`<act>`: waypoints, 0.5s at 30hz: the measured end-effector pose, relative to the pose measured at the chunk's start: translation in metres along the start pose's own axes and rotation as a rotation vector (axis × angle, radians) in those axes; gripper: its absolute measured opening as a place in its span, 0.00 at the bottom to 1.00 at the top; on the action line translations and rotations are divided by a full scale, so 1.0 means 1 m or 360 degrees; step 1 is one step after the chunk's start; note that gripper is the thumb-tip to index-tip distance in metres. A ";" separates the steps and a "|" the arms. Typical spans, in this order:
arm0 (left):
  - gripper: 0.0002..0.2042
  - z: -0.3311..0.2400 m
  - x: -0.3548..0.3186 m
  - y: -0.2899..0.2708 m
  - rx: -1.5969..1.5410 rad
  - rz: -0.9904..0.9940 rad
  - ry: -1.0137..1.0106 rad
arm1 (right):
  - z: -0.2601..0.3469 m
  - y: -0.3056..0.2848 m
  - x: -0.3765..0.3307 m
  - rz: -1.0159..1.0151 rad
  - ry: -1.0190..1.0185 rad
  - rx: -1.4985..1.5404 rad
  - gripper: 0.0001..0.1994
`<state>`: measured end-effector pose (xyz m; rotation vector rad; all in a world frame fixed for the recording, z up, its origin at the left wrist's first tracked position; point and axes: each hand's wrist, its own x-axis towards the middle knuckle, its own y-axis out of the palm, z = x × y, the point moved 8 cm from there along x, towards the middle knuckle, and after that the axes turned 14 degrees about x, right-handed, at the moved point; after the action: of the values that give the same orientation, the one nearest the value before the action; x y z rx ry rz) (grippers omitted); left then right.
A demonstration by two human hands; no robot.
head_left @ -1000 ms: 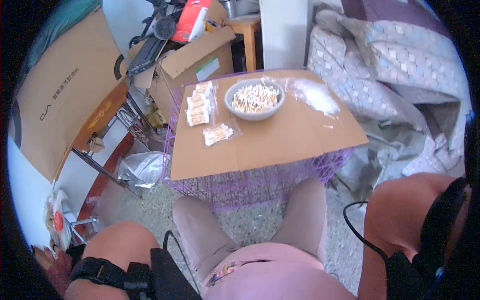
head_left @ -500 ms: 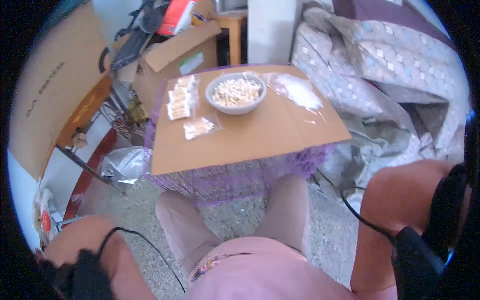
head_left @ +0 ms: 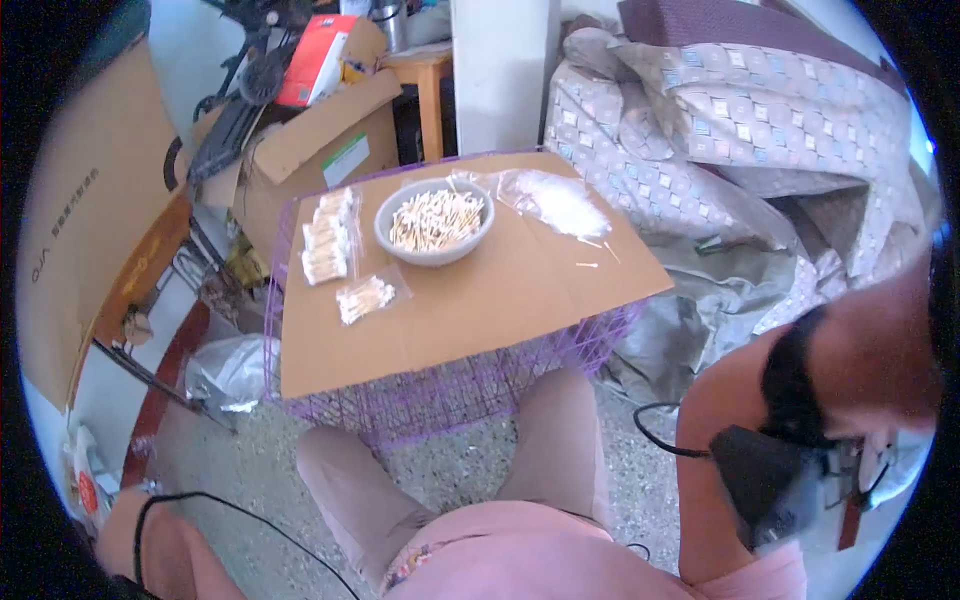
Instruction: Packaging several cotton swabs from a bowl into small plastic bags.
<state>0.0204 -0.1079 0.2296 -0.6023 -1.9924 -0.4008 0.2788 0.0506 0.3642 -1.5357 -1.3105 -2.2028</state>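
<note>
1. Round grey bowl (head_left: 434, 222) holds pale tan and white cotton swabs.
2. Flat brown cardboard sheet (head_left: 470, 300) tops a purple wire cage (head_left: 450, 390).
3. Beige quilted cloth (head_left: 720, 130) shows a square pattern.

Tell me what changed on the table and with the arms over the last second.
The left forearm dropped toward the lower left corner; the right forearm rose at the right edge. Neither hand shows, and nothing was picked up. The bowl of cotton swabs, the small swab packets and the cardboard tabletop kept their arrangement.
</note>
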 end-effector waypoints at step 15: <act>0.22 0.022 0.022 -0.036 0.0244 -0.0039 -0.0072 | -0.020 -0.241 -0.075 -0.0800 0.0243 -0.1139 0.06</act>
<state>-0.0245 -0.1207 0.2382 -0.4944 -2.0537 -0.2482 0.1644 0.1571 0.1644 -1.2429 -0.9809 -3.2957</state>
